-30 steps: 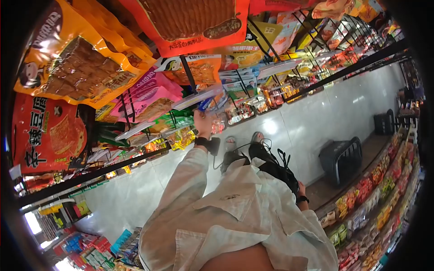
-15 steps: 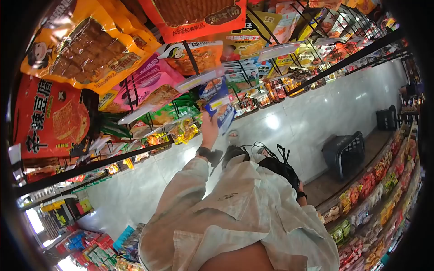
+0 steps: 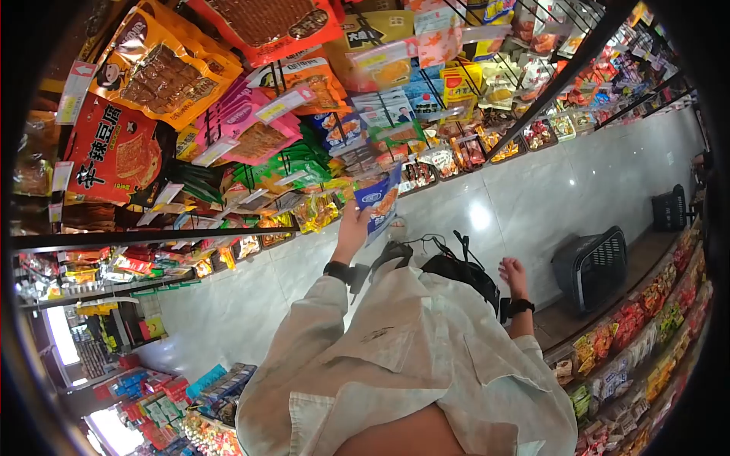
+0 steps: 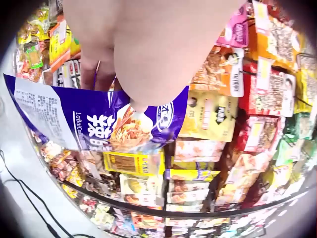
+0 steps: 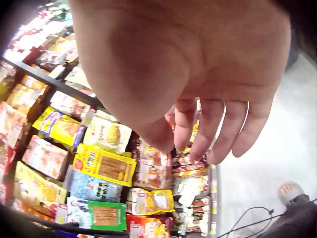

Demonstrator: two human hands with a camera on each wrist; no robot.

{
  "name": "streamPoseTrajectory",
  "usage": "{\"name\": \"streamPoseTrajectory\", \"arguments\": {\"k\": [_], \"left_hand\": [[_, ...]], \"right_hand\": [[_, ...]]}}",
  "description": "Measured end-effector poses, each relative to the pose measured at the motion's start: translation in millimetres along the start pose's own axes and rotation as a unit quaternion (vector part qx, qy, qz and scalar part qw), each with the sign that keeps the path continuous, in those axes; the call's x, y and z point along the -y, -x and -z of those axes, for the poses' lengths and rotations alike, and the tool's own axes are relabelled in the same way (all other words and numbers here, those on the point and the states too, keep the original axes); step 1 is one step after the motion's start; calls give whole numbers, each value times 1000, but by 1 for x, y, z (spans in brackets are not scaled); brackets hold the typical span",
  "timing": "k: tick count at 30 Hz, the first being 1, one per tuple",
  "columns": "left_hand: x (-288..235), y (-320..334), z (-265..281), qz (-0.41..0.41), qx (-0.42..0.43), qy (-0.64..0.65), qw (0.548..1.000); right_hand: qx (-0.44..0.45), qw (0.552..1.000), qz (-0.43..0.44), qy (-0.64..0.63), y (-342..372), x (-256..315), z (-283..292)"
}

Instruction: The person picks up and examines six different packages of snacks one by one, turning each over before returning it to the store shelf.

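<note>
My left hand (image 3: pixel 351 232) pinches the edge of a blue snack packet (image 3: pixel 378 199), held out in front of the shelf. In the left wrist view the thumb of the left hand (image 4: pixel 143 54) lies over the front of the packet (image 4: pixel 64 116), which shows white lettering and a food picture; the other fingers are behind it. My right hand (image 3: pixel 515 275) is raised beside the body with nothing in it. Its fingers hang loosely bent in the right wrist view, where the right hand (image 5: pixel 183 74) has shelved packets behind it.
A rack of hanging snack packets (image 3: pixel 125 148) fills the upper left, with a black shelf rail (image 3: pixel 152 237) below. Dark baskets (image 3: pixel 589 270) stand on the right near another snack shelf (image 3: pixel 631 323). A black bag (image 3: pixel 464 273) hangs at the body, above the grey floor (image 3: pixel 487 205).
My left hand has drawn the blue packet out from the rack. My right hand has come away from the black bag and lifted. The view has shifted across the shelves.
</note>
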State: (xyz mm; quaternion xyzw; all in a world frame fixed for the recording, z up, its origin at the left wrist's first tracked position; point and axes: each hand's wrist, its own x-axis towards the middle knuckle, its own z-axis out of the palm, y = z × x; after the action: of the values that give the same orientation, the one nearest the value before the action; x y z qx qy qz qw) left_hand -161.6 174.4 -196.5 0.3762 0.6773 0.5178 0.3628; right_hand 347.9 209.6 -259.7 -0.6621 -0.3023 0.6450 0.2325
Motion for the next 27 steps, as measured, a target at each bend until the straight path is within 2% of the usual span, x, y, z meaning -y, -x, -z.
{"name": "streamPoseTrajectory", "arguments": {"k": [3,5,7,9,10,12,15,18,19,22,23,27], "left_hand": [[-97,39,-8,63,19,31,997],[-133,63,-19,84,1,155,984],[-179,85,-33,83,-16,288,954],[-208,104,-41,109,-13,379,919],[-218,111,-44,117,-12,425,897],[-224,120,-52,109,-15,456,883],[-204,133,-61,115,-41,473,872],[-193,148,-53,146,-22,457,877],[-190,152,-52,130,-9,481,867],[-182,166,-46,133,3,416,900],[-177,174,-43,157,0,349,924],[-165,187,-23,117,-12,329,937]], "right_hand": [[55,992,107,33,13,65,-6],[114,971,192,82,24,112,-22],[210,950,226,37,49,159,-49],[305,911,275,44,76,196,-79],[369,890,267,20,92,209,-95],[486,837,250,-30,118,226,-124],[521,823,210,84,139,229,-143],[490,830,242,114,151,224,-156],[469,844,239,106,158,222,-159],[425,869,240,83,168,212,-172],[418,868,255,81,169,207,-177],[388,886,236,93,189,191,-206]]}}
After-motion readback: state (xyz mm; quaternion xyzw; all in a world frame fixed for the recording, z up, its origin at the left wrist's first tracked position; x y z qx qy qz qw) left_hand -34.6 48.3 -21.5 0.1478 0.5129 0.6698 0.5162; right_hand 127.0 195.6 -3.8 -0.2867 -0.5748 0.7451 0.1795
